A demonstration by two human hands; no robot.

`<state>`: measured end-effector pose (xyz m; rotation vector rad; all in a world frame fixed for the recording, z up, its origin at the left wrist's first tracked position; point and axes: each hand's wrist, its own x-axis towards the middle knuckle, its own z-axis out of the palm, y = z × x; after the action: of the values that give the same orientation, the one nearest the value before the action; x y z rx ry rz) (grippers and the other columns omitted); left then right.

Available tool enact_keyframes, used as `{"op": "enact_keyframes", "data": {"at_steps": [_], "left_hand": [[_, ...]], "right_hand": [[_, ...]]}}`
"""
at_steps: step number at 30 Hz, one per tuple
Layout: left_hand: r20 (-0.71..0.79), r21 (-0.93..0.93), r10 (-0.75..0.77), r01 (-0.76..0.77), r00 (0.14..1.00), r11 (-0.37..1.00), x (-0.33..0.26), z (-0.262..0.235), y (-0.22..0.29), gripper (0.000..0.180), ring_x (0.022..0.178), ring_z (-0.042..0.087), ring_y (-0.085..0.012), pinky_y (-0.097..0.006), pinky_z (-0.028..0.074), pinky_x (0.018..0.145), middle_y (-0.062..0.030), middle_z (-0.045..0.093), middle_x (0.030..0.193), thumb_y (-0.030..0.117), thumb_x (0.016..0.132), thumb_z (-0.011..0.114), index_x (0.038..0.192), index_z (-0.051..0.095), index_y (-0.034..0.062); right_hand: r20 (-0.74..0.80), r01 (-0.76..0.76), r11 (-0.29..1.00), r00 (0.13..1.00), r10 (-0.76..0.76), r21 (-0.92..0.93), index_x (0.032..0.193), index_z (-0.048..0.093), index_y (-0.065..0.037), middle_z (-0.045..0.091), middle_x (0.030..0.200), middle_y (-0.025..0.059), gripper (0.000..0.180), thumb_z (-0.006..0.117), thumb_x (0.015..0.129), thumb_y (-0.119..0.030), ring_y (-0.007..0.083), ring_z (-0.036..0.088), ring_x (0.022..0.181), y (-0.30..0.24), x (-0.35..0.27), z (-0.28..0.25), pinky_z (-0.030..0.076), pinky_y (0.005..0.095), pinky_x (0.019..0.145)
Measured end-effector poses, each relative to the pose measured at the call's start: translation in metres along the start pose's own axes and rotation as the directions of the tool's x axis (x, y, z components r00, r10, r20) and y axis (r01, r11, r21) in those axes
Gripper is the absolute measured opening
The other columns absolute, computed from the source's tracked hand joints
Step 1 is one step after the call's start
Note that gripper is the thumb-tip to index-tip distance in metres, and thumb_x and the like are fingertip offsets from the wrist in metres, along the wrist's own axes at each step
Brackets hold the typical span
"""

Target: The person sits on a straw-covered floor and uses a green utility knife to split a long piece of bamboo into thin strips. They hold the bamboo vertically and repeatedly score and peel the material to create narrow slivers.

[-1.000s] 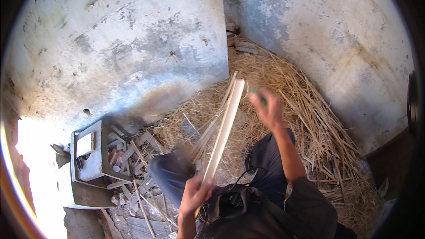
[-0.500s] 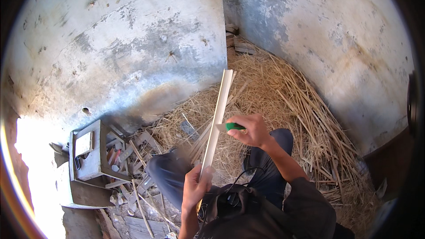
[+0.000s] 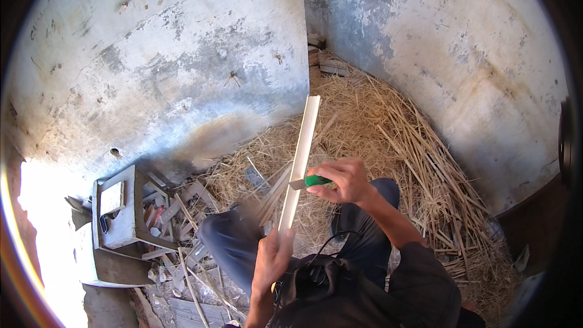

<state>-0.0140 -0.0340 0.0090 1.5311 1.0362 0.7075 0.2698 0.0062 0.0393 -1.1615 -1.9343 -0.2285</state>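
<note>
My left hand is wrapped round the lower end of a long pale strip of split bamboo, which slants up and away from me. In my right hand is a knife with a green handle. Its short, wide blade lies across the bamboo strip, partway along it above my left hand. Whether the edge bites into the bamboo cannot be made out. The strip's inner face looks hollowed, with raised sides.
Shavings cover the floor ahead, with a pile of long split strips along the right wall. A small wooden stool-like stand is at left, beside scattered scraps. Peeling walls meet in the far corner.
The knife and my right hand have moved slightly toward me along the bamboo strip. The blade now lies across the strip at a different tilt. My left hand keeps its hold.
</note>
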Motion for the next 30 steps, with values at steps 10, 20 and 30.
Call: {"op": "enact_keyframes", "data": {"at_steps": [10, 20, 30], "left_hand": [[0.017, -0.001, -0.019, 0.019, 1.000, 1.000, -0.007, -0.005, -0.006, 0.044, 0.057, 0.047, -0.0052, -0.029, 0.037, 0.051, 0.0034, 0.052, 0.064, 0.037, 0.115, 0.058, 0.088, 0.057, 0.0038], [0.071, -0.187, -0.249, 0.258, 0.966, 0.948, -0.053, -0.030, -0.030, 0.047, 0.054, 0.046, -0.0037, -0.025, 0.035, 0.048, 0.0053, 0.053, 0.064, 0.040, 0.116, 0.059, 0.085, 0.059, 0.0057], [-0.190, 0.114, 0.092, -0.071, 0.977, 0.991, -0.009, -0.016, -0.019, 0.039, 0.058, 0.046, -0.0038, -0.027, 0.036, 0.050, 0.0044, 0.055, 0.065, 0.032, 0.113, 0.065, 0.087, 0.060, 0.0039]], "right_hand": [[-0.135, 0.027, 1.000, 0.990, -0.028, -0.008, 0.094, 0.080, -0.013, 0.076, 0.076, -0.0011, 0.037, 0.080, 0.097, -0.050, 0.0146, 0.066, 0.053, 0.027, 0.006, 0.004, 0.049, 0.0317, 0.048], [-0.147, -0.550, 0.833, 0.830, 0.538, -0.061, 0.124, 0.080, -0.003, 0.065, 0.065, 0.0008, 0.072, 0.055, 0.107, -0.069, 0.0115, 0.057, 0.051, 0.153, 0.003, -0.039, 0.042, 0.0355, 0.045], [0.014, -0.305, 0.922, 0.950, 0.311, 0.239, 0.109, 0.076, -0.009, 0.073, 0.076, 0.0049, 0.044, 0.068, 0.105, -0.051, 0.0175, 0.069, 0.059, 0.026, 0.004, 0.014, 0.053, 0.0355, 0.054]]}}
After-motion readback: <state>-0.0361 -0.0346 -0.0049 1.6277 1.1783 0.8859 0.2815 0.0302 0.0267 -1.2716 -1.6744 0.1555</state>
